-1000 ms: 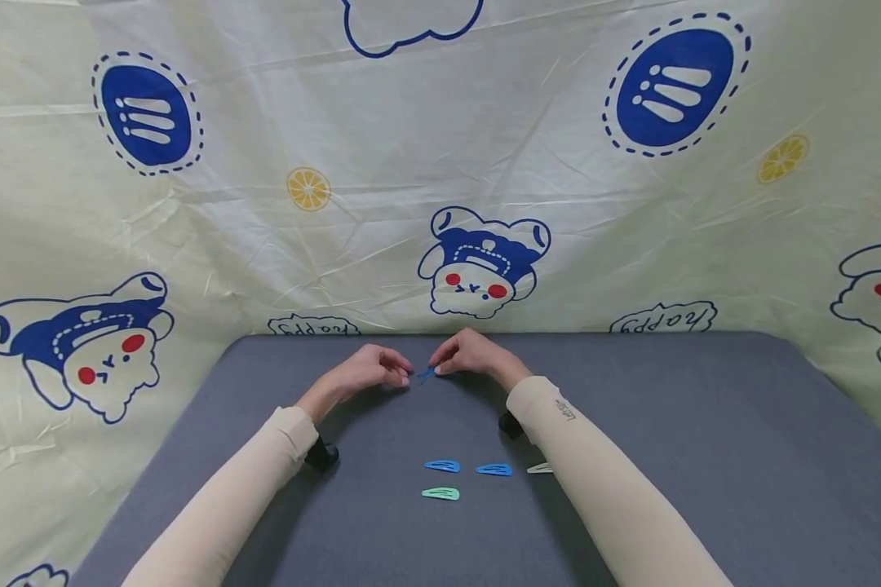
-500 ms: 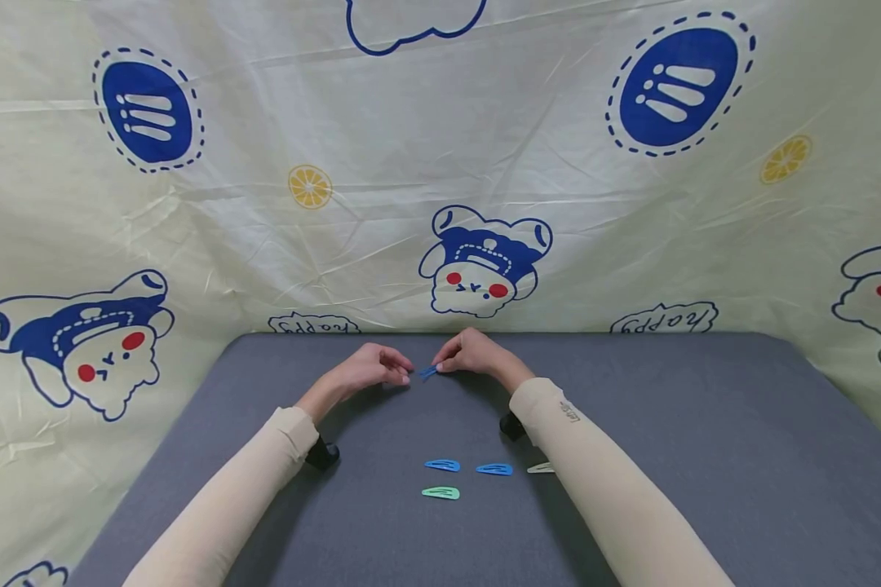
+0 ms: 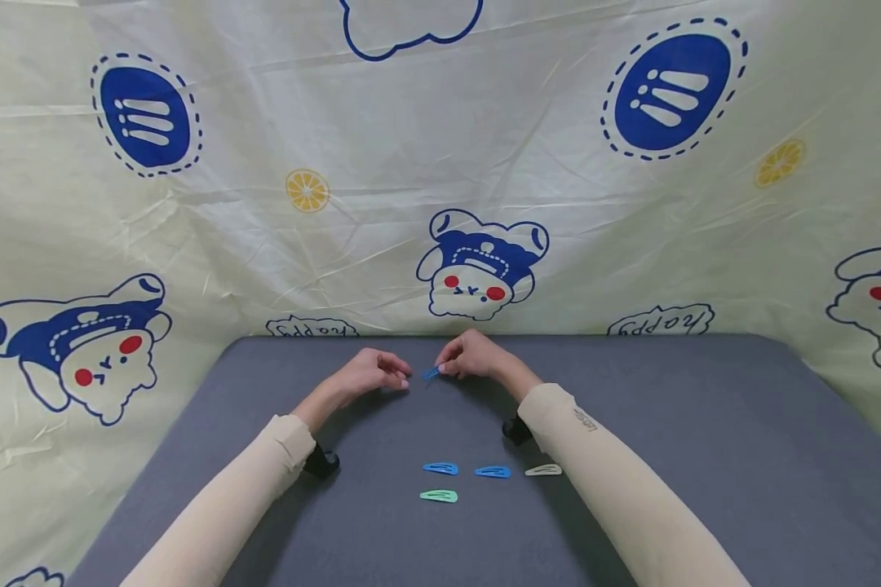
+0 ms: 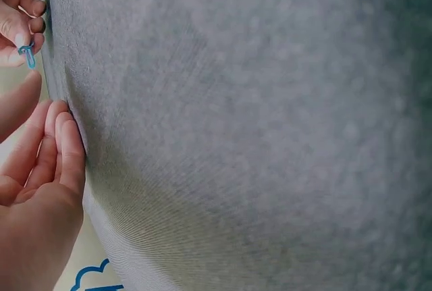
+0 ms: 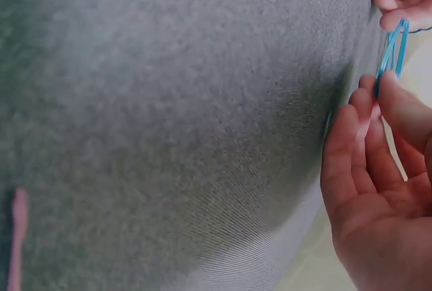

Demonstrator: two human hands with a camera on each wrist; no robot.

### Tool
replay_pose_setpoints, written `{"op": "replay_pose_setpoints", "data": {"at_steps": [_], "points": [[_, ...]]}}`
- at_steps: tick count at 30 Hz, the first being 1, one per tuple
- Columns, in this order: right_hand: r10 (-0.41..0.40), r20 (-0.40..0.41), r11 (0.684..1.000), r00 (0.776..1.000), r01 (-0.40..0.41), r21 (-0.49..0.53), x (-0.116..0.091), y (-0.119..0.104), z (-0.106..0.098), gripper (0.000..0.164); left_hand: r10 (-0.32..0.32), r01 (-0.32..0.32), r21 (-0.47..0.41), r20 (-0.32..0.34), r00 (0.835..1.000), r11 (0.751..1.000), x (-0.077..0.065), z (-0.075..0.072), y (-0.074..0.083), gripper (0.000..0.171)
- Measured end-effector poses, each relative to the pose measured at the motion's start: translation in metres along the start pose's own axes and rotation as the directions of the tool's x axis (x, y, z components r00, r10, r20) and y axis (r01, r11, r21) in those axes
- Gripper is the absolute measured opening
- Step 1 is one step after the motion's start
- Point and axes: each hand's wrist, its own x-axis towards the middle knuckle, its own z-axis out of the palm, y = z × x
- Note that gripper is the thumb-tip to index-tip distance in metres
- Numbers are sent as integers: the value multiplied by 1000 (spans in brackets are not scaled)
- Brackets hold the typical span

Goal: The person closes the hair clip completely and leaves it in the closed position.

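Observation:
Between thumb and fingertips, my right hand pinches a blue snap hair clip near the far edge of the table. The right wrist view shows the clip with its frame parted from its tongue, its narrow end pointing toward the other hand. My left hand is just left of it, fingers relaxed and slightly bent, holding nothing. A small gap separates the left fingertips from the clip in the head view. The end of the clip under the right thumb is hidden.
Nearer on the grey table lie two blue hair clips, a whitish clip beside the right sleeve and a green clip. A printed cloth hangs behind the far edge. A thin pink thing shows in the right wrist view.
My right hand has shifted slightly right with the blue hair clip, widening the gap to the left hand. More of the whitish clip shows beside the right sleeve. The left hand has barely moved.

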Motion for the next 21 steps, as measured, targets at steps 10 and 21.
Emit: {"op": "replay_pose_setpoints", "data": {"at_steps": [10, 21], "points": [[-92, -171, 987, 981, 67, -144, -20, -17, 7, 6, 39, -39, -5, -32, 999, 999, -4, 1, -3, 26], [-129, -232, 987, 964, 101, -127, -37, -28, 10, 6, 78, -79, -26, -35, 996, 997, -15, 2, -1, 31]]}}
